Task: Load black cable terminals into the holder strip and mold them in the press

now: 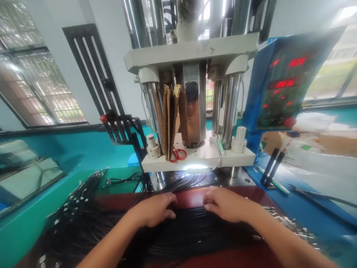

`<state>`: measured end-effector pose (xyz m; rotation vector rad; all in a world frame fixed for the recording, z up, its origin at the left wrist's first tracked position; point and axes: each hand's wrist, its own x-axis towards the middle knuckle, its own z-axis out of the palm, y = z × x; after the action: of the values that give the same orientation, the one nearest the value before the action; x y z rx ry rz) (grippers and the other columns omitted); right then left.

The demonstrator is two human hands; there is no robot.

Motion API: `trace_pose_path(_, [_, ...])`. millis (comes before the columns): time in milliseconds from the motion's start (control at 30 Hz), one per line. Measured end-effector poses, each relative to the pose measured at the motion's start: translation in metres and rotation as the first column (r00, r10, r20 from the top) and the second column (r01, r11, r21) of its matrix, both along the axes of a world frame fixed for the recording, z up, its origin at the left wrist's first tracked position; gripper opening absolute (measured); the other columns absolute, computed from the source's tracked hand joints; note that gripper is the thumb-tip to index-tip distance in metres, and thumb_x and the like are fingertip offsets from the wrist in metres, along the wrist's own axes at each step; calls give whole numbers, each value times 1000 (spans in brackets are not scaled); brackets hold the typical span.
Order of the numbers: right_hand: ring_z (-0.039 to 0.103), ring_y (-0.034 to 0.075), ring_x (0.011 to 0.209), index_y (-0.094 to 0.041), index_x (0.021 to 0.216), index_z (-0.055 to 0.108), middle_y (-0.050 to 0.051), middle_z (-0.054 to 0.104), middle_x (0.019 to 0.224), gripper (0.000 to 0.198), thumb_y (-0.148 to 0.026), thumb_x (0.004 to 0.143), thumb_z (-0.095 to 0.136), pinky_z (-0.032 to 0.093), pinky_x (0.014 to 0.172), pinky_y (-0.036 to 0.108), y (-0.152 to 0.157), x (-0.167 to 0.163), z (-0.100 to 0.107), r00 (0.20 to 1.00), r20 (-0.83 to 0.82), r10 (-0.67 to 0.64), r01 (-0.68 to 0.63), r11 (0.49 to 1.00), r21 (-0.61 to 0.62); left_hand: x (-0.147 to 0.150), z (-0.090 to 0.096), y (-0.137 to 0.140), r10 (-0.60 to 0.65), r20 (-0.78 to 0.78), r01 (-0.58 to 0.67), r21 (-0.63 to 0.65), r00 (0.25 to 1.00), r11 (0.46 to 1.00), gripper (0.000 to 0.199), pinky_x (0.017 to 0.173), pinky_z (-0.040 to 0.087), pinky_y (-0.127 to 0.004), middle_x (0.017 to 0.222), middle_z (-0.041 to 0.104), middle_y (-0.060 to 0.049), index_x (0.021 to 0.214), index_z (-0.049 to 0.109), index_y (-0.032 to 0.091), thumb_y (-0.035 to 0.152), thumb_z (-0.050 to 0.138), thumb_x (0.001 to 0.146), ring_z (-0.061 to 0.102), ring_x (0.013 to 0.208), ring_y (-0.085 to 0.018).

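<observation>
My left hand (157, 210) hovers at the upper edge of a wide bundle of black cables (192, 227), its thumb and curled fingers apart. Facing it across a short gap, my right hand (224, 203) is bent inward over the same bundle, and a small space shows between its thumb and fingers. No held thing can be made out in either hand. The cables lie crosswise on a dark red board (189, 197), with small metal ends (292, 225) at the right. Just beyond the hands, more black cables (184, 182) run under the press.
A press with a white lower plate (200, 158) stands ahead, bearing cardboard pieces (169, 123) and red-handled scissors (178, 155). A blue control box (290, 82) with red displays is at right, above pliers (304, 191). A cable pile (75, 204) lies left.
</observation>
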<state>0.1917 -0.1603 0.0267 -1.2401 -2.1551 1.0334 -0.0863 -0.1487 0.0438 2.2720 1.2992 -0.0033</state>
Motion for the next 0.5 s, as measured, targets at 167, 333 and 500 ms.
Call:
trace_pose_path(167, [57, 18, 75, -19, 82, 65, 4, 63, 85, 19, -31, 87, 51, 36, 66, 28, -3, 5, -3, 973, 231, 4, -36, 990, 137, -2, -4, 8, 26, -51, -28, -52, 998, 998, 23, 61, 38, -26, 84, 65, 0, 87, 63, 25, 33, 68, 66, 58, 75, -20])
trace_pose_path(333, [55, 17, 70, -18, 71, 60, 3, 63, 75, 32, -35, 93, 45, 35, 64, 28, -2, 0, -7, 965, 264, -13, -41, 979, 198, -7, -3, 7, -22, 32, 25, -89, 999, 996, 17, 65, 37, -25, 84, 64, 2, 90, 65, 26, 35, 60, 75, 56, 76, -18])
trace_pose_path(500, [52, 18, 73, -19, 64, 58, 3, 60, 71, 40, -38, 95, 42, 34, 69, 30, -4, -6, -8, 963, 271, -15, -49, 972, 228, -8, 0, 10, 30, 134, -15, -112, 991, 994, 18, 72, 39, -24, 90, 64, 2, 91, 63, 23, 35, 57, 78, 55, 82, -17])
